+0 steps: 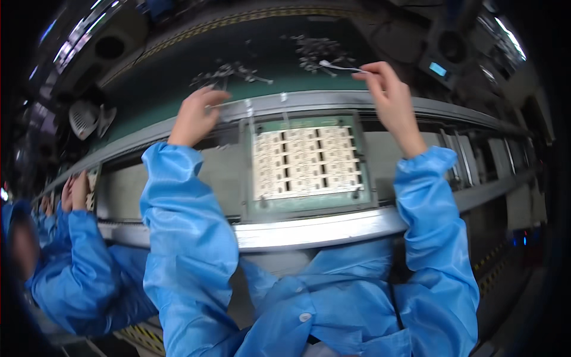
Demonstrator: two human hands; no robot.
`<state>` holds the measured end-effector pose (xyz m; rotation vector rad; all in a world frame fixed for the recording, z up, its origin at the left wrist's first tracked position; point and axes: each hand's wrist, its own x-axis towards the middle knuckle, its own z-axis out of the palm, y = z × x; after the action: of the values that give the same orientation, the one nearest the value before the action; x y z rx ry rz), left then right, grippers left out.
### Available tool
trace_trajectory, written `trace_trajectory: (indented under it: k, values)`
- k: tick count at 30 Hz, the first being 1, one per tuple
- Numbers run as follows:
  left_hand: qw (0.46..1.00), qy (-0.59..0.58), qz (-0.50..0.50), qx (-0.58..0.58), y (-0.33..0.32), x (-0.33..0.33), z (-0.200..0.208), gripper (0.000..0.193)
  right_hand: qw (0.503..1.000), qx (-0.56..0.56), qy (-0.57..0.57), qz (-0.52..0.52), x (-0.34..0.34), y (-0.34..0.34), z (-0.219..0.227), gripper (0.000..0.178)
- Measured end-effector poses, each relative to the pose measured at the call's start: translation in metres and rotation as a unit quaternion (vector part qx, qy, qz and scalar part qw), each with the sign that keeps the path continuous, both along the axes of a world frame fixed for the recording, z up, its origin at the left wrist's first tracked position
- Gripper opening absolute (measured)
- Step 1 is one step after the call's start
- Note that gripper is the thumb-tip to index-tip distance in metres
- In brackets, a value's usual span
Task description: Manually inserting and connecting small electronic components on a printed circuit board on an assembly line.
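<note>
My right hand [389, 98], raised beyond the rail at the right, pinches a thin wire lead [342, 67] with a white end, which points left over a heap of similar leads [321, 50]. My left hand [199, 113] hovers at the far rail with fingers curled in, close to a smaller pile of leads [229, 72]. Whatever its fingertips hold is hidden. Between and below both hands, a panel of pale circuit boards [306, 160] lies in a dark green frame [285, 205] on the conveyor. Neither hand touches it.
The conveyor's near metal rail [315, 231] and far rail [333, 100] run left to right. A green work surface [148, 110] lies beyond, with a white fan [84, 119] at left. A co-worker in a blue sleeve [83, 262] works at the left.
</note>
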<state>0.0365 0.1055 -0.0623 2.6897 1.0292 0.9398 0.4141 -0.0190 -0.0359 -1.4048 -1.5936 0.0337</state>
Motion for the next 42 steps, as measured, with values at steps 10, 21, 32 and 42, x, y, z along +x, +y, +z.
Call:
trace_trajectory:
  k: [10, 21, 32, 42]
  values:
    - [0.987, 0.086, 0.011, -0.139, -0.027, -0.008, 0.008, 0.033, 0.999, -0.041, -0.017, 0.013, -0.007, -0.007, -0.009, 0.015]
    - [1.000, -0.015, 0.027, 0.000, -0.029, -0.011, 0.011, 0.014, 0.989, -0.009, -0.102, 0.109, -0.046, -0.020, -0.028, 0.013]
    - [0.984, -0.168, -0.029, 0.046, -0.056, 0.020, 0.011, 0.020, 0.962, -0.140, -0.209, 0.104, -0.050, -0.030, -0.038, 0.010]
    - [0.994, -0.028, -0.045, 0.100, -0.067, 0.026, 0.006, 0.014, 0.964, -0.176, -0.145, 0.137, -0.051, -0.025, -0.041, 0.011]
